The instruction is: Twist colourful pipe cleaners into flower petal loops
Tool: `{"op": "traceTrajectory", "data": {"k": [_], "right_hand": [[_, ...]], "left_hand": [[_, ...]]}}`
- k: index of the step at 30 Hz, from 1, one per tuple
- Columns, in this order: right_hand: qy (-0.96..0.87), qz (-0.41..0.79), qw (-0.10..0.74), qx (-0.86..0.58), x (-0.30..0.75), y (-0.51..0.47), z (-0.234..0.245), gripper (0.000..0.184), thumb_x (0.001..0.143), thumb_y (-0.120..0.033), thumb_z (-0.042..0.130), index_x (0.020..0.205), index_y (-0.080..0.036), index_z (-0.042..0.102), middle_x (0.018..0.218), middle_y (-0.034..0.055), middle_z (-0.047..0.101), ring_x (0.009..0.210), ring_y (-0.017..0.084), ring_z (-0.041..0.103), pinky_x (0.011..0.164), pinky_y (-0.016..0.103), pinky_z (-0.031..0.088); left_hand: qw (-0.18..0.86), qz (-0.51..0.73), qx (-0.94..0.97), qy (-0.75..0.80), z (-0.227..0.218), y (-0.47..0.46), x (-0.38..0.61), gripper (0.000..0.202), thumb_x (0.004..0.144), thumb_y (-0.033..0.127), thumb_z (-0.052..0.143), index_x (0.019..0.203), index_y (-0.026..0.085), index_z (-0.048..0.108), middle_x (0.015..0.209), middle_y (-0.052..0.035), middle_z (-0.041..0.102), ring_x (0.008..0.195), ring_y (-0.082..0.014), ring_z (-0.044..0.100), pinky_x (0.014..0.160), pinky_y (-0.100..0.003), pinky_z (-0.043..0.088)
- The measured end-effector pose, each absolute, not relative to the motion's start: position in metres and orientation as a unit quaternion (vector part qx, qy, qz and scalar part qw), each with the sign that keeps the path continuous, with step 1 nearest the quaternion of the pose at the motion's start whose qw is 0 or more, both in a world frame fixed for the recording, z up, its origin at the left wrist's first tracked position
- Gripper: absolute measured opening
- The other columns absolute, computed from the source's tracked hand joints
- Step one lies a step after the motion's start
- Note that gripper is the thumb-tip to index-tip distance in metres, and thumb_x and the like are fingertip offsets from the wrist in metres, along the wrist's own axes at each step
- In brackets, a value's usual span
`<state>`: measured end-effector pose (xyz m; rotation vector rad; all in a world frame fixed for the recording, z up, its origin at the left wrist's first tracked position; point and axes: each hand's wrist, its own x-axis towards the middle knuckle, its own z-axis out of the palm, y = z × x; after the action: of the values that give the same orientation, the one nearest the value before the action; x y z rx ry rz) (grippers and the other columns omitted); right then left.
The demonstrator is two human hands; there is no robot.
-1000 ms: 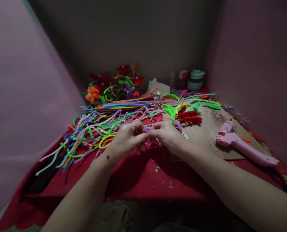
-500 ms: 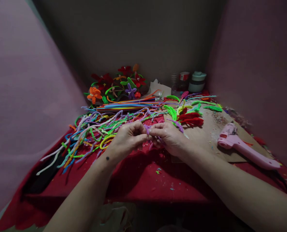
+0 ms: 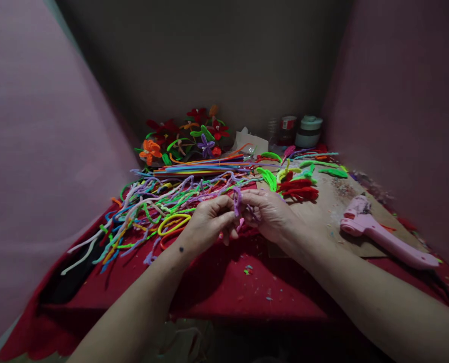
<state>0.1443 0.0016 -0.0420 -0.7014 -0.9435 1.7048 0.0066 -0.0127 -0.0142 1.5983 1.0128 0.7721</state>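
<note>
My left hand (image 3: 208, 225) and my right hand (image 3: 270, 214) meet over the red cloth (image 3: 224, 282), fingertips pinched together. Between them stands a short purple pipe cleaner (image 3: 237, 200), bent into a small loop that sticks up above the fingers. Both hands grip it. Just left of my left hand lies a tangle of loose pipe cleaners (image 3: 160, 201) in many colours, with a yellow loop (image 3: 173, 222) nearest the wrist.
A pink glue gun (image 3: 379, 232) lies on a cardboard sheet (image 3: 334, 206) at the right. Red and green pipe-cleaner petals (image 3: 298, 184) sit behind my right hand. Finished pipe-cleaner flowers (image 3: 186, 136) and two jars (image 3: 300, 130) stand at the back. Pink walls close both sides.
Both hands have shifted slightly right and up. The purple pipe cleaner between the fingers now stands up as a loop above them.
</note>
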Motion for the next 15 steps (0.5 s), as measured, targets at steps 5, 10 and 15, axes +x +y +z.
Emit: {"op": "traceTrajectory", "data": {"k": [5, 10, 15], "right_hand": [[-0.355, 0.708, 0.531, -0.301, 0.145, 0.003, -0.039, 0.014, 0.059, -0.021, 0.065, 0.061, -0.015, 0.052, 0.047, -0.0051, 0.050, 0.038, 0.006, 0.040, 0.037, 0.020, 0.026], [-0.302, 0.689, 0.565, -0.337, 0.148, 0.003, -0.034, 0.013, 0.059, -0.016, 0.062, 0.056, -0.014, 0.050, 0.045, -0.0052, 0.048, 0.039, 0.005, 0.042, 0.035, 0.018, 0.025], [-0.283, 0.700, 0.568, -0.328, 0.146, 0.001, -0.034, 0.012, 0.059, -0.011, 0.058, 0.052, -0.014, 0.050, 0.044, -0.0045, 0.048, 0.038, 0.005, 0.041, 0.035, 0.017, 0.027]], "left_hand": [[0.540, 0.278, 0.665, 0.434, -0.015, -0.012, 0.003, 0.013, 0.076, 0.026, 0.055, 0.073, 0.015, 0.050, 0.054, 0.0020, 0.057, 0.041, -0.0100, 0.056, 0.032, -0.016, 0.040], [0.577, 0.215, 0.651, 0.444, -0.013, -0.006, -0.004, 0.017, 0.075, 0.029, 0.056, 0.072, 0.015, 0.048, 0.059, 0.0006, 0.060, 0.039, -0.0082, 0.054, 0.030, -0.014, 0.038], [0.580, 0.177, 0.665, 0.436, -0.009, -0.001, -0.008, 0.019, 0.075, 0.029, 0.057, 0.070, 0.014, 0.047, 0.057, 0.0002, 0.060, 0.037, -0.0069, 0.053, 0.031, -0.012, 0.035]]}}
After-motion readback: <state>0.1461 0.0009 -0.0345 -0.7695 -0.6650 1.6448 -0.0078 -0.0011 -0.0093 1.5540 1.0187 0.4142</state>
